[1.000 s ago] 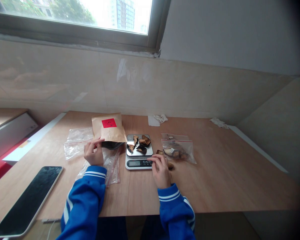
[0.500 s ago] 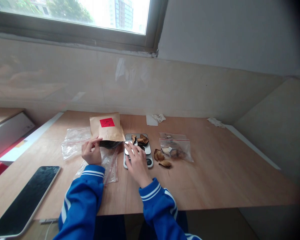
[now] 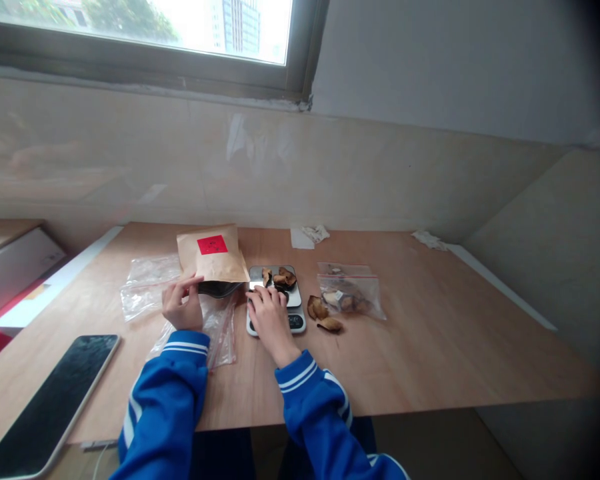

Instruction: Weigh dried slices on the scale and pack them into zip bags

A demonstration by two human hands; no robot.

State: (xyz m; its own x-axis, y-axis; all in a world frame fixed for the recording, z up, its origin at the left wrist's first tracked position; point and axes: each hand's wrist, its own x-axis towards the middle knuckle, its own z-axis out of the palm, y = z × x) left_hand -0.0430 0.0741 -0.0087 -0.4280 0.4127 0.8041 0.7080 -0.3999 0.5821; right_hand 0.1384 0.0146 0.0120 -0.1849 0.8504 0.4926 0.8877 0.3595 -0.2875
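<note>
Pinching the red-labelled brown paper pouch [image 3: 217, 265] in our left hand [image 3: 184, 308], we curve our right hand [image 3: 270, 317], grip unclear, over dried brown pieces [image 3: 285, 277] on the white flat scale [image 3: 293, 299], back from the wooden worktop [image 3: 420, 360]'s front edge.

Paper bag [image 3: 221, 265] left of scale [image 3: 295, 301]

- I see here a plain indoor room, perhaps a small workroom; if it belongs to a home or an office, I cannot tell.
- A wide wooden table [image 3: 430, 353] stands by a glossy, pale lower wall [image 3: 370, 180].
- Above is a metal-framed window [image 3: 185, 33]; outside are trees [image 3: 130, 19] and a tall building [image 3: 236, 27].
- On the table, a digital scale [image 3: 296, 323] and a phone [image 3: 50, 403] suggest simple desk work.
</note>
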